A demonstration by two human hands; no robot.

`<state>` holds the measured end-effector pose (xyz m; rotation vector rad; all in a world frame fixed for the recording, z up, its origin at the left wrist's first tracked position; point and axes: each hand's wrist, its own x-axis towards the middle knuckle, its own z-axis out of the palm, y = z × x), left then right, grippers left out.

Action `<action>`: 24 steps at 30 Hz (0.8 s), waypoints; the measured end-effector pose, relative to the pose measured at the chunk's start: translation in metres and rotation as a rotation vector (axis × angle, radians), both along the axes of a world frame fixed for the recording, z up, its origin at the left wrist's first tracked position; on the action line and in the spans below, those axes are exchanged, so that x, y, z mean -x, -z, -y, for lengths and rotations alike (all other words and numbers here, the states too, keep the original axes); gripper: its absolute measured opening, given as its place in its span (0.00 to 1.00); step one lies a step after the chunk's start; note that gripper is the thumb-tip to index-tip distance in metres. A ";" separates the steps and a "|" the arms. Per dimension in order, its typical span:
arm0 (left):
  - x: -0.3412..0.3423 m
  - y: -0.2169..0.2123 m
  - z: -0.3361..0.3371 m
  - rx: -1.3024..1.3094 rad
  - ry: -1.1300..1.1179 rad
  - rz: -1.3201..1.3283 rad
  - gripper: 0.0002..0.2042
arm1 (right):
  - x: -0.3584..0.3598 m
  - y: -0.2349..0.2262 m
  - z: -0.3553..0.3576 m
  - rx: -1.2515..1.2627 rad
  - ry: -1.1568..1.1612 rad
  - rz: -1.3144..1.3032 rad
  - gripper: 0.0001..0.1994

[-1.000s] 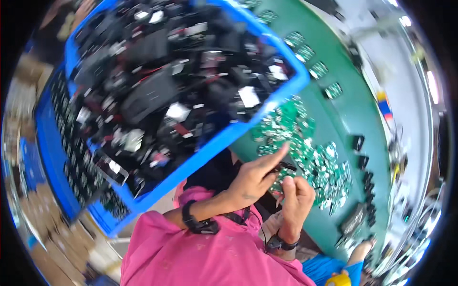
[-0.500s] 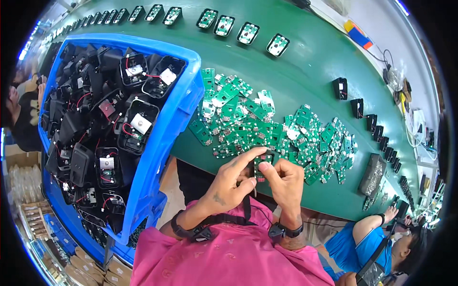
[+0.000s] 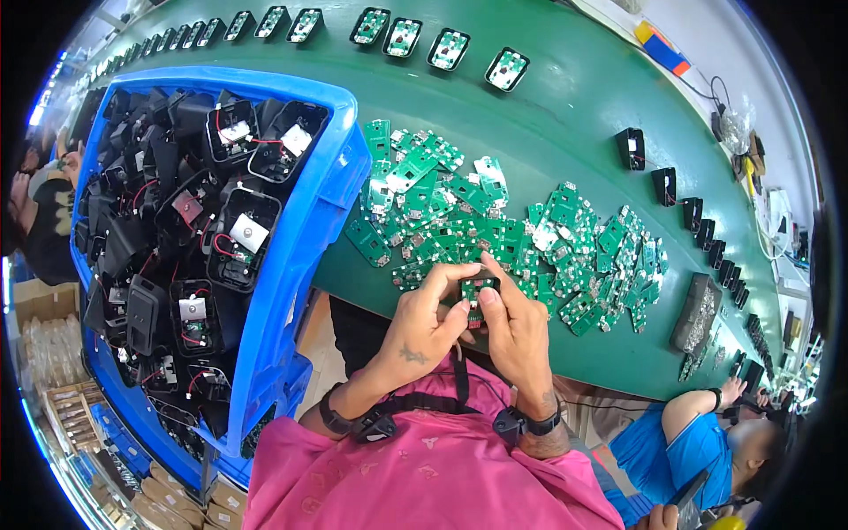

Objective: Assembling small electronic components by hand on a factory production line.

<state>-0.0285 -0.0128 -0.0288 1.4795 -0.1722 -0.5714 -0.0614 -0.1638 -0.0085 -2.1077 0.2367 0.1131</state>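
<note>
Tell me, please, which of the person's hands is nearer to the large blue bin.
Left. The left hand is to the right of the blue bin, apart from it; the right hand is farther right, beyond the left hand.

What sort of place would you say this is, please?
Probably an electronics assembly workshop: green circuit boards lie heaped on a green bench, and a blue bin holds many black casings.

Held case [image 3: 473, 291] partly covered, pink shirt [image 3: 424, 481] cut off below
</note>
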 end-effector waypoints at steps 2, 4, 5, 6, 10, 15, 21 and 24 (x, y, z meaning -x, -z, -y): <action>-0.003 -0.002 0.000 -0.019 0.004 0.023 0.18 | -0.001 0.005 -0.002 -0.005 0.030 0.052 0.18; -0.004 -0.001 0.001 -0.034 0.008 0.054 0.19 | -0.002 0.009 -0.006 -0.006 0.059 0.112 0.18; -0.003 0.003 0.002 -0.031 -0.013 0.122 0.18 | -0.002 0.009 -0.007 -0.012 0.085 0.151 0.17; -0.004 0.005 0.003 -0.028 -0.034 0.190 0.18 | -0.003 0.009 -0.008 -0.019 0.112 0.190 0.17; -0.020 0.000 0.008 0.059 -0.025 -0.042 0.18 | -0.016 0.004 -0.003 -0.063 0.112 0.060 0.20; -0.033 0.006 0.001 0.107 -0.039 -0.056 0.21 | -0.028 -0.032 0.020 0.200 -0.222 0.245 0.43; -0.047 -0.020 0.013 0.093 0.018 -0.155 0.25 | -0.056 -0.052 0.053 0.263 -0.518 0.187 0.39; -0.044 -0.006 0.015 0.077 -0.201 0.065 0.21 | -0.100 -0.048 0.082 0.497 -0.291 0.362 0.34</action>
